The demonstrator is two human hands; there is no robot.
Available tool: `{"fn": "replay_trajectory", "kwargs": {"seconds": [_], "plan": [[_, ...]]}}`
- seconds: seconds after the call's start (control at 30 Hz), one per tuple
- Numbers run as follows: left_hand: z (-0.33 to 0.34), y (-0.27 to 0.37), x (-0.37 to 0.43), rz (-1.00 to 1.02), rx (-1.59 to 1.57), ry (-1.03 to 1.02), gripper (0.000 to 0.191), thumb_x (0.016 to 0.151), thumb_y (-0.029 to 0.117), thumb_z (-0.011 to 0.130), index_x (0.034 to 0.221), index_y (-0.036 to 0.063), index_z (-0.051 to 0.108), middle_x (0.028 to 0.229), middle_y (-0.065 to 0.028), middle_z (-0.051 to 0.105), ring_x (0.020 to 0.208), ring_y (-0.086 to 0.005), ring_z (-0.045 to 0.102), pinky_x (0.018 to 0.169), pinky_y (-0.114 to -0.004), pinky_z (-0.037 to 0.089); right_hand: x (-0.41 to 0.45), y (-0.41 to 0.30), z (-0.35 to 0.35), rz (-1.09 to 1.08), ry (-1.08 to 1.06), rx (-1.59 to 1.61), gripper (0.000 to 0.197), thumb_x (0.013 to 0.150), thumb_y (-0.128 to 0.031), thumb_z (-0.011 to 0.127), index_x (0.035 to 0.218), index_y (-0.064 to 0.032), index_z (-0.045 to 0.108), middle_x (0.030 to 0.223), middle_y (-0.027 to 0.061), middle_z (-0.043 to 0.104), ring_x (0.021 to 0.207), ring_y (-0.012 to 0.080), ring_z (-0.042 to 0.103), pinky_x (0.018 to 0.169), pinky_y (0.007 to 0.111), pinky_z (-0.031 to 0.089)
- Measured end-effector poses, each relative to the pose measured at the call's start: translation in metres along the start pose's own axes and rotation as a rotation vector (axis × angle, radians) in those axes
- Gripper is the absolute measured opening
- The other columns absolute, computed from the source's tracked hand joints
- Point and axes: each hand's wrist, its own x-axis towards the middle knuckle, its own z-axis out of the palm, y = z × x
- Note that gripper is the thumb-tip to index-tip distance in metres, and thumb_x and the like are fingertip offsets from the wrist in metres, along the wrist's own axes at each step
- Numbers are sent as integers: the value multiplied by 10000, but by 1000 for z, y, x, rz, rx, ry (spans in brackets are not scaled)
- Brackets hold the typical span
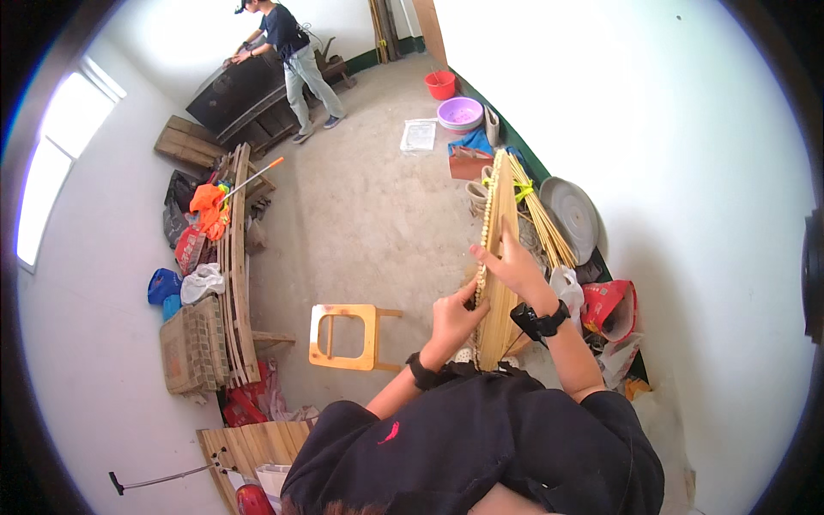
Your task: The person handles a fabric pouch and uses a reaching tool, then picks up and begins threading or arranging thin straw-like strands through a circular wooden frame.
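A long, narrow bundle of pale reeds or slats (pixel 497 322), perhaps a rolled mat or curtain, stretches away from my body with a beaded-looking edge on its left. My left hand (pixel 456 318) grips that knobbly edge between thumb and fingers. Higher up, my right hand (pixel 512 264) lies on the flat top, its thumb and a finger spread near the edge; whether it grips there is not clear. Just right of the bundle's far part, a sheaf of thin sticks (pixel 544 222) is tied with a yellow-green strip.
A wooden stool frame (pixel 342 308) with an open seat stands left. Round grey lids (pixel 570 215), a red bag (pixel 608 309), purple basin (pixel 459 112) and red bucket (pixel 440 85) line the right wall. A laden wooden rack (pixel 241 270) stands left. Another person (pixel 290 38) works at a dark chest (pixel 238 93).
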Motion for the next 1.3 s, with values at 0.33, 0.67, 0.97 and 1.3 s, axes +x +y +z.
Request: {"fn": "replay_trajectory", "kwargs": {"seconds": [0.33,0.67,0.97,1.3], "plan": [[21,4,10,216,62,-28,546,732,218,699,1246,102,555,709,-149,617,586,-183,611,588,-305,484,18,17,-4,53,142,-250,527,762,-268,547,1158,64,443,747,258,617,732,427,615,683,455,501],[38,-40,36,277,-120,-84,659,795,345,689,1302,-4,455,940,-203,648,801,-208,654,709,-311,494,1,32,1,-125,363,124,488,804,-130,530,1266,-5,434,994,250,617,914,415,593,754,423,485],[-3,-15,64,-460,-1083,-339,683,892,611,393,1246,33,484,1137,-120,583,981,-220,584,848,-344,469,-22,35,7,-834,174,-446,434,824,-45,515,1252,27,487,1052,192,619,865,289,644,699,357,535],[10,-67,51,-578,-1241,-292,454,831,301,453,1163,-4,501,1084,-144,582,974,-263,564,861,-400,454,-12,46,2,-1119,-51,-665,352,806,-80,537,1150,-21,574,1086,84,608,1008,203,603,822,335,518]]}}
